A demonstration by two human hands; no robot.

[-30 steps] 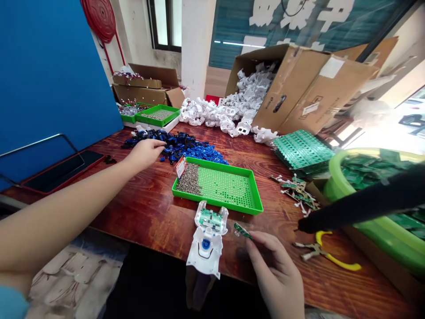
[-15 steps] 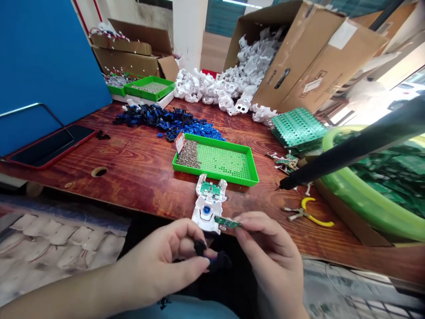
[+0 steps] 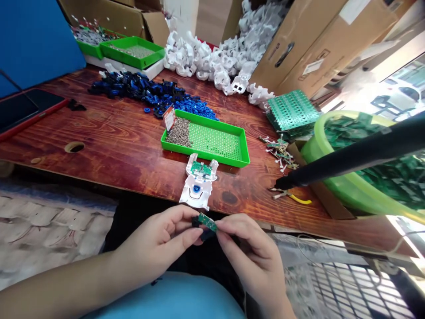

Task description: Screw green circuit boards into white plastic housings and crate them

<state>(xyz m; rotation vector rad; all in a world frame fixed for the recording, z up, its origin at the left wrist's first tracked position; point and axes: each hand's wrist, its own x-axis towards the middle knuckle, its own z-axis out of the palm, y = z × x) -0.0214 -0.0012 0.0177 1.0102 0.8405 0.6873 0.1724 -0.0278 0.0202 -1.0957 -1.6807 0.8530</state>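
My left hand (image 3: pixel 172 237) is closed around a small black plastic part (image 3: pixel 207 235), mostly hidden by the fingers. In a pinch of thumb and fingers, my right hand (image 3: pixel 244 241) holds a small green circuit board (image 3: pixel 207 220) by its end. The board lies against or just above the black part; I cannot tell whether it is seated. Beyond the hands, at the table's front edge, sits a white plastic shell (image 3: pixel 195 195) with a blue round piece in it. Touching its far side is another white shell part carrying a green board (image 3: pixel 201 169).
A green tray (image 3: pixel 244 148) of small screws stands behind the shells. Blue and black parts (image 3: pixel 146 91) and white shells (image 3: pixel 186 55) are heaped farther back. At right are stacked green boards (image 3: pixel 292 110), a yellow-green tub (image 3: pixel 318 164), a dark rod (image 3: pixel 348 153) and yellow-handled pliers (image 3: pixel 299 199).
My right hand has brought the circuit board left and onto or against the black part in my left hand. The camera view has tilted downward.
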